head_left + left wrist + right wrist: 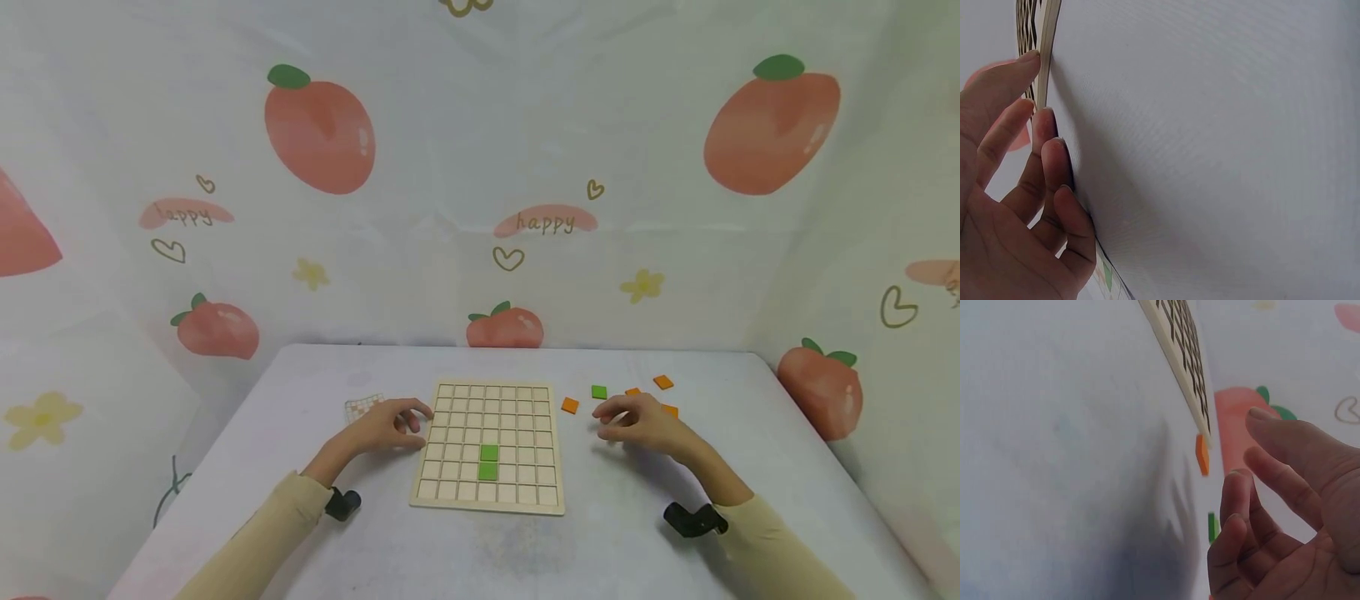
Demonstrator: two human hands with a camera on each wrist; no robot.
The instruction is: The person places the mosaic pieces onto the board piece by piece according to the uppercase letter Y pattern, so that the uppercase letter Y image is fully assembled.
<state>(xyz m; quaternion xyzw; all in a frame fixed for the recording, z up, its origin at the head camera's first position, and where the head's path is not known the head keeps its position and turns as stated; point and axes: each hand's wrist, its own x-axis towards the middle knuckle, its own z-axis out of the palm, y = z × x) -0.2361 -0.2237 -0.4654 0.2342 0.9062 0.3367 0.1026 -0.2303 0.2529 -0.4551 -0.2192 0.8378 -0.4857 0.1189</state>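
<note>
A pale wooden grid board [487,507] lies flat in the middle of the table. Two green square tiles [489,462] fill neighbouring cells of one column in its lower half. At the board's left edge is my left hand [386,427], fingers loosely bent; in the left wrist view its thumb [1030,57] comes up to the board's side, though contact is hard to tell. My right hand [637,423] hovers right of the board, holding nothing, fingers relaxed. Near it lie an orange tile [570,406] and a green tile [599,392], with more orange tiles [663,382] behind, partly hidden by the hand.
A small card with a printed grid pattern [356,408] lies beyond the left hand, partly covered by it. Black wrist cameras [343,504] sit on both forearms. Behind the table [517,550] hangs a fruit-patterned cloth [450,167]. A dark cable [174,483] hangs at the table's left edge.
</note>
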